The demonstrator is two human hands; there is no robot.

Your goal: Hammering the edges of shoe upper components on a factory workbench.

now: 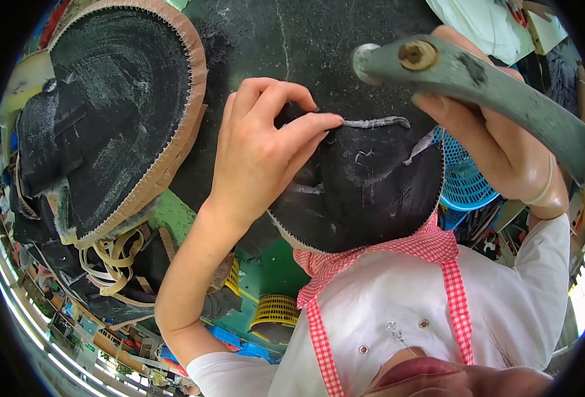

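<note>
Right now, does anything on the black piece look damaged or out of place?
Yes. A thin grey strip lies loose on the black piece, and the left hand pinches its end. Pale scuffs mark the surface nearby. The right hand holds grey-green shears.

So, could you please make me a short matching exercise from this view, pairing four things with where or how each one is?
Things:
1. left hand
2. right hand
3. blue basket
4. black pieces with tan zigzag edge

States:
A. stacked at the left of the view
B. partly hidden behind the black piece and wrist
C. fingers pinching a grey strip on the black piece
D. gripping large grey-green shears

Pairs: 1-C, 2-D, 3-B, 4-A
</note>
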